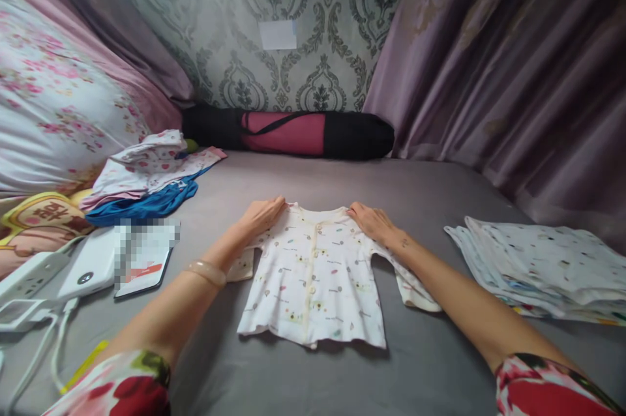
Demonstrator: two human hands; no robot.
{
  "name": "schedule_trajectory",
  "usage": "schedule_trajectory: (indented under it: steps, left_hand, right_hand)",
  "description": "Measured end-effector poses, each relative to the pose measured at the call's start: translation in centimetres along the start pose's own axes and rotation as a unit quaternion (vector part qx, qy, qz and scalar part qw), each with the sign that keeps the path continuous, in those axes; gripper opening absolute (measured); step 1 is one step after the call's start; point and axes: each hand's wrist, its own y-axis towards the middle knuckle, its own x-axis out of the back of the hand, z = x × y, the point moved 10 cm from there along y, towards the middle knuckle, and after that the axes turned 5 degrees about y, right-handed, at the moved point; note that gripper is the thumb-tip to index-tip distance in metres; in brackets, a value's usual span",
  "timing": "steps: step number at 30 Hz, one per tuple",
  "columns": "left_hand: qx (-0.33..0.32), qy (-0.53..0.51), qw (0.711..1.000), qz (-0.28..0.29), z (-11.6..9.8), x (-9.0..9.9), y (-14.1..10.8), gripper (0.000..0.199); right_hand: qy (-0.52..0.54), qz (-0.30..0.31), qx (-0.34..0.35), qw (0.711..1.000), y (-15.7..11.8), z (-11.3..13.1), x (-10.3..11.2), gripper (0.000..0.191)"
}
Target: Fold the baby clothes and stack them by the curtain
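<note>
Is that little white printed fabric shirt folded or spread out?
Spread out: the white printed fabric shirt lies front-up on the grey sheet, sleeves to both sides, left hand and right hand at its shoulders.

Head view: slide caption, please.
Left hand and right hand hold a patterned shirt by its shoulders on a gray sheet, folded fabric stacked at right.

Bare left forearm [171,308] and bare right forearm [464,308] stretched forward.
Left hand [265,214] and right hand [375,223] pinch, knuckles up, wrists [402,241] nearer the body than the fingertips [353,207].
</note>
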Motion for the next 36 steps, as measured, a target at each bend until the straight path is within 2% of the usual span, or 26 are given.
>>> schedule_trajectory:
  steps: [4, 8, 13, 16, 19, 23, 28, 33, 36]
  left_hand:
    - [0.004, 0.003, 1.0, -0.022, 0.9, -0.5, 2.6, 0.04]
    - [0.006, 0.003, 1.0, -0.018, 1.8, -0.9, 5.2, 0.04]
    - [0.024, -0.009, 1.0, -0.017, 2.8, -0.4, 7.7, 0.041]
    - [0.043, -0.029, 0.998, -0.024, 3.2, 0.0, 8.4, 0.039]
    - [0.069, -0.058, 0.996, -0.008, 3.5, -0.5, 8.9, 0.035]
    - [0.106, -0.098, 0.99, -0.003, 3.4, -1.3, 9.7, 0.039]
    - [0.083, -0.08, 0.993, -0.028, 1.9, -1.5, 10.6, 0.028]
    - [0.057, -0.013, 0.993, -0.101, 1.5, -0.5, 10.7, 0.032]
    - [0.044, 0.009, 0.992, -0.115, 1.4, -0.5, 10.9, 0.034]
  right_hand:
    - [-0.013, 0.01, -0.013, 1.0, 2.3, -1.2, -0.4, 0.03]
    - [-0.02, 0.011, -0.007, 1.0, 4.9, -2.3, -0.4, 0.032]
    - [-0.002, 0.013, -0.017, 1.0, 7.7, -3.4, -0.1, 0.033]
    - [0.022, 0.011, -0.031, 0.999, 8.7, -3.9, -0.1, 0.033]
    - [0.065, -0.005, -0.045, 0.997, 9.4, -4.2, -0.2, 0.026]
    - [0.11, -0.016, -0.063, 0.992, 10.1, -3.9, -0.4, 0.024]
    - [0.078, -0.023, -0.057, 0.995, 10.3, -2.5, -0.5, 0.03]
    - [0.038, -0.036, -0.035, 0.998, 10.6, -1.8, -0.5, 0.032]
    - [0.048, -0.039, -0.037, 0.997, 11.0, -2.0, -0.6, 0.032]
